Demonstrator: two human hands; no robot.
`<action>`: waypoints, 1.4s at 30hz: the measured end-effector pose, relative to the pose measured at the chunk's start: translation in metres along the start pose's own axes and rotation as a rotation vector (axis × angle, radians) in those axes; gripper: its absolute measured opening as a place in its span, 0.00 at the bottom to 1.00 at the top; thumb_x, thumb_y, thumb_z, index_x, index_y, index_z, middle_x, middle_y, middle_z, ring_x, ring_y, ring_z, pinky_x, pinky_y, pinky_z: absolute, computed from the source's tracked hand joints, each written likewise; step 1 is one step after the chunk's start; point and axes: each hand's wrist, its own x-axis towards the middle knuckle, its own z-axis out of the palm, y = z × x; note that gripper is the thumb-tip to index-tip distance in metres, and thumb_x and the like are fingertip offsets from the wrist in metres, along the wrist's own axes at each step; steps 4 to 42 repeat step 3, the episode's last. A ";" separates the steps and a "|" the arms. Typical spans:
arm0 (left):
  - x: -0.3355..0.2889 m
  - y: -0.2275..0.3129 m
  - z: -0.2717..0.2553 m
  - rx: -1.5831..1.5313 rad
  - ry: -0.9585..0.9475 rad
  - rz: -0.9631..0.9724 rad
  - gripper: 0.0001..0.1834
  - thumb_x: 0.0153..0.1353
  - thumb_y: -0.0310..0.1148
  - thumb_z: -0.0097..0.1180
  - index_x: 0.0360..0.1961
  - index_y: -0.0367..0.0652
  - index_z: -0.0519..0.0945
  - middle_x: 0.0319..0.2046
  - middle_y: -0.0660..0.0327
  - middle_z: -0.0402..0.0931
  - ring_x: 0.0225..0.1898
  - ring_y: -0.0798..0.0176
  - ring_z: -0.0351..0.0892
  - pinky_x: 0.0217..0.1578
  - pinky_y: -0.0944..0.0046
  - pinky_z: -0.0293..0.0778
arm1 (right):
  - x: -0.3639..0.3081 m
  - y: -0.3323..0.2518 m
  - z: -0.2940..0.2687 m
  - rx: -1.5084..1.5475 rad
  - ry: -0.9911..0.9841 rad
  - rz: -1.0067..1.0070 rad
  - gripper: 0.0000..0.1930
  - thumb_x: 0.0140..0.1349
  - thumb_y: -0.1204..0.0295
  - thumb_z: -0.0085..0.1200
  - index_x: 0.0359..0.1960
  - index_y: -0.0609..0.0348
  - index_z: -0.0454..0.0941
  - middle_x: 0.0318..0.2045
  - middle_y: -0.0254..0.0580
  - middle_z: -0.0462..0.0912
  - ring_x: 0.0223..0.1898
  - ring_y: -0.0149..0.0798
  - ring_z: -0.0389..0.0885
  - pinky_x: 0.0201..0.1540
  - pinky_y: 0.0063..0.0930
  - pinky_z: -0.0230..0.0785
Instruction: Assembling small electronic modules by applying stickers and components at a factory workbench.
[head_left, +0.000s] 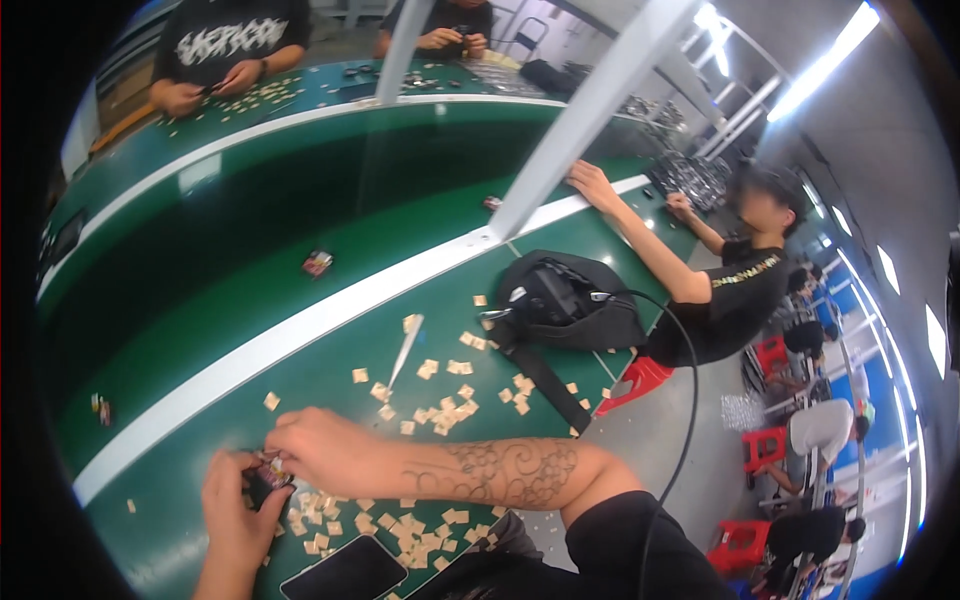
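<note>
My left hand (pixel 230 510) is closed round a small dark piece (pixel 270 474) with a reddish, multicoloured face, holding it just above the green table. From the right, my right hand (pixel 322 452) reaches across with its fingers bent and pinched at the same piece; its fingertips partly cover it. Exactly what kind of piece it is cannot be made out. Under and beside my hands lie many small tan squares (pixel 405 532), loosely strewn. A dark-screened phone (pixel 345 572) lies flat near the table's front edge.
A black bag (pixel 570 300) with a strap sits to the right, beside a thin white pointed strip (pixel 405 352). Beyond a white rail (pixel 290 320), a green belt (pixel 220 290) carries small pieces (pixel 317 263). A slanted post (pixel 590 120) rises there. A co-worker (pixel 730 280) works at right.
</note>
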 end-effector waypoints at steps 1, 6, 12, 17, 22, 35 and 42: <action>-0.001 0.000 0.001 0.006 0.009 -0.060 0.30 0.39 0.19 0.82 0.43 0.40 0.77 0.38 0.55 0.77 0.35 0.54 0.78 0.36 0.59 0.74 | 0.000 -0.004 -0.001 -0.019 -0.013 0.008 0.08 0.63 0.78 0.63 0.43 0.64 0.85 0.43 0.54 0.85 0.47 0.63 0.86 0.49 0.52 0.80; 0.002 -0.003 0.001 -0.003 -0.004 -0.057 0.31 0.39 0.22 0.84 0.44 0.41 0.78 0.38 0.53 0.78 0.36 0.50 0.78 0.35 0.55 0.73 | 0.003 -0.006 -0.004 -0.025 -0.052 0.054 0.08 0.64 0.76 0.64 0.43 0.62 0.86 0.44 0.55 0.84 0.49 0.65 0.86 0.54 0.52 0.80; 0.002 -0.003 0.001 -0.003 -0.004 -0.057 0.31 0.39 0.22 0.84 0.44 0.41 0.78 0.38 0.53 0.78 0.36 0.50 0.78 0.35 0.55 0.73 | 0.003 -0.006 -0.004 -0.025 -0.052 0.054 0.08 0.64 0.76 0.64 0.43 0.62 0.86 0.44 0.55 0.84 0.49 0.65 0.86 0.54 0.52 0.80; 0.002 -0.003 0.001 -0.003 -0.004 -0.057 0.31 0.39 0.22 0.84 0.44 0.41 0.78 0.38 0.53 0.78 0.36 0.50 0.78 0.35 0.55 0.73 | 0.003 -0.006 -0.004 -0.025 -0.052 0.054 0.08 0.64 0.76 0.64 0.43 0.62 0.86 0.44 0.55 0.84 0.49 0.65 0.86 0.54 0.52 0.80; 0.002 -0.003 0.001 -0.003 -0.004 -0.057 0.31 0.39 0.22 0.84 0.44 0.41 0.78 0.38 0.53 0.78 0.36 0.50 0.78 0.35 0.55 0.73 | 0.003 -0.006 -0.004 -0.025 -0.052 0.054 0.08 0.64 0.76 0.64 0.43 0.62 0.86 0.44 0.55 0.84 0.49 0.65 0.86 0.54 0.52 0.80; 0.002 -0.003 0.001 -0.003 -0.004 -0.057 0.31 0.39 0.22 0.84 0.44 0.41 0.78 0.38 0.53 0.78 0.36 0.50 0.78 0.35 0.55 0.73 | 0.003 -0.006 -0.004 -0.025 -0.052 0.054 0.08 0.64 0.76 0.64 0.43 0.62 0.86 0.44 0.55 0.84 0.49 0.65 0.86 0.54 0.52 0.80; 0.002 -0.003 0.001 -0.003 -0.004 -0.057 0.31 0.39 0.22 0.84 0.44 0.41 0.78 0.38 0.53 0.78 0.36 0.50 0.78 0.35 0.55 0.73 | 0.003 -0.006 -0.004 -0.025 -0.052 0.054 0.08 0.64 0.76 0.64 0.43 0.62 0.86 0.44 0.55 0.84 0.49 0.65 0.86 0.54 0.52 0.80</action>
